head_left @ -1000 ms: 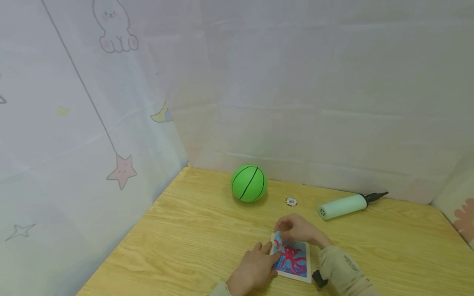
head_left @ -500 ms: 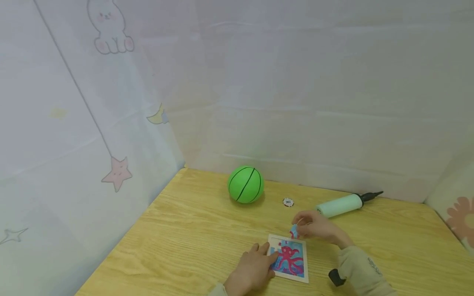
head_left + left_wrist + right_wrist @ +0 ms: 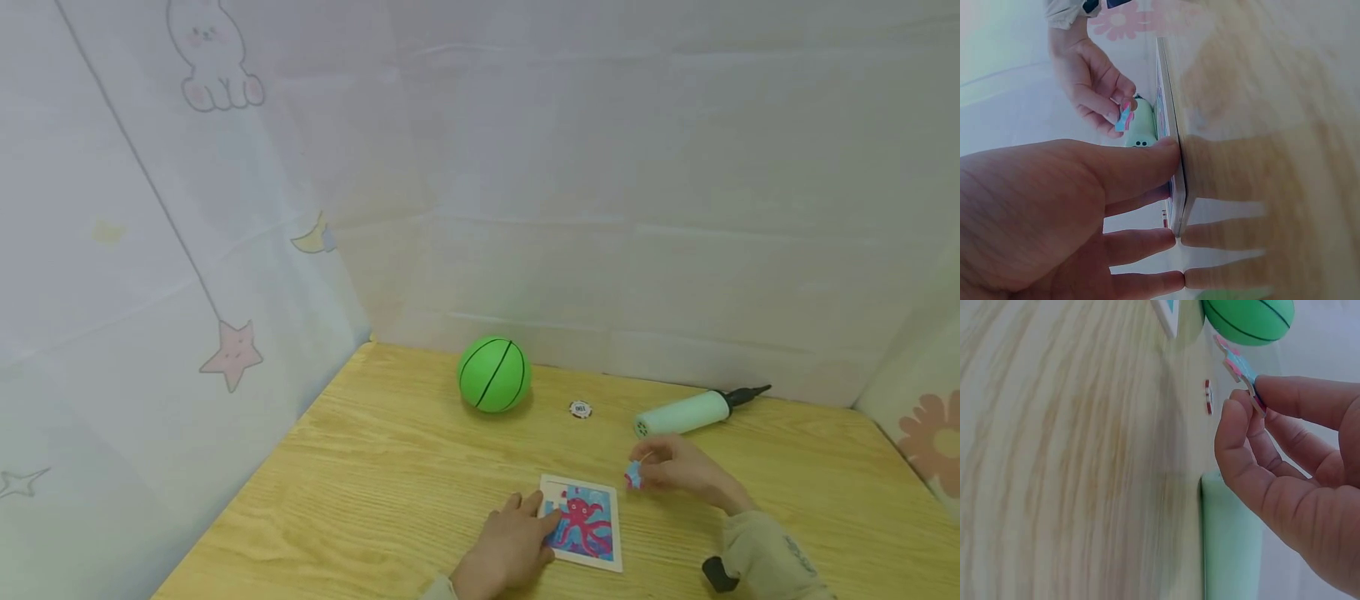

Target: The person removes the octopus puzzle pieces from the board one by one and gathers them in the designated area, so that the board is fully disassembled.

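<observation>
A square puzzle board (image 3: 583, 525) with a pink octopus on blue lies flat on the wooden table (image 3: 390, 475). My left hand (image 3: 534, 512) rests on the board's left edge with straight fingers; in the left wrist view those fingers (image 3: 1147, 164) press against the board's rim (image 3: 1172, 169). To the right of the board, my right hand (image 3: 643, 469) hovers just above the table and pinches a small blue-and-pink puzzle piece (image 3: 633, 477). The right wrist view shows the piece (image 3: 1239, 366) held between thumb and forefinger (image 3: 1249, 397).
A green ball (image 3: 494, 374) with black lines sits at the back of the table near the fabric wall. A small round chip (image 3: 580, 409) lies right of it. A pale green hand pump (image 3: 684, 413) with a black nozzle lies just behind my right hand.
My right hand has lifted the puzzle piece off the board's top left corner and carried it rightward, past the board's right edge. The left hand stays on the board.
</observation>
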Motion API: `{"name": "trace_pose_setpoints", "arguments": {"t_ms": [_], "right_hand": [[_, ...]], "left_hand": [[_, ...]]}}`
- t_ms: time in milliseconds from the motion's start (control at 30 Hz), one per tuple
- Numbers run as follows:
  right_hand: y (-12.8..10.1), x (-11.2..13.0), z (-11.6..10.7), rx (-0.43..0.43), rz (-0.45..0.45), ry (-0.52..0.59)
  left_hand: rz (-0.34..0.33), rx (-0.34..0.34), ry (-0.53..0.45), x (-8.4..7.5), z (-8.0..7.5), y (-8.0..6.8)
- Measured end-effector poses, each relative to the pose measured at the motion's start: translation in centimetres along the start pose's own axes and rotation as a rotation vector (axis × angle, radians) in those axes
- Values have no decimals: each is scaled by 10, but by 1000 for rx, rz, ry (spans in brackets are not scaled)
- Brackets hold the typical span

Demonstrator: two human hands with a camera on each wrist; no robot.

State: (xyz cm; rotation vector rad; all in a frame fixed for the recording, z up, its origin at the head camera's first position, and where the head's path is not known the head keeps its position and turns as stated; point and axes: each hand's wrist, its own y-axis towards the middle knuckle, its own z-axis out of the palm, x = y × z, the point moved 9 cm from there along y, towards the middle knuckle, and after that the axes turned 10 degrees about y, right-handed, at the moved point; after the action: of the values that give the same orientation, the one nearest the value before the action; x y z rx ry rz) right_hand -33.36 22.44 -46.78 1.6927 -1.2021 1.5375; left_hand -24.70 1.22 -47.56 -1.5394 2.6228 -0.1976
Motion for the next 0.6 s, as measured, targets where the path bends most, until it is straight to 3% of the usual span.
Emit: {"name": "trace_pose_setpoints", "arguments": {"t_ms": [267,467,600], "right_hand": [[-8,-9,-13,30,-15,-26],[-9,-16,-12,97,-9,18],[-7,-20,-12,96,5,28]], "left_hand": [[4,-11,-8,2,0,-1],[4,-12,1,2,1,-1],[12,-15,9,2,1,-1]]}}
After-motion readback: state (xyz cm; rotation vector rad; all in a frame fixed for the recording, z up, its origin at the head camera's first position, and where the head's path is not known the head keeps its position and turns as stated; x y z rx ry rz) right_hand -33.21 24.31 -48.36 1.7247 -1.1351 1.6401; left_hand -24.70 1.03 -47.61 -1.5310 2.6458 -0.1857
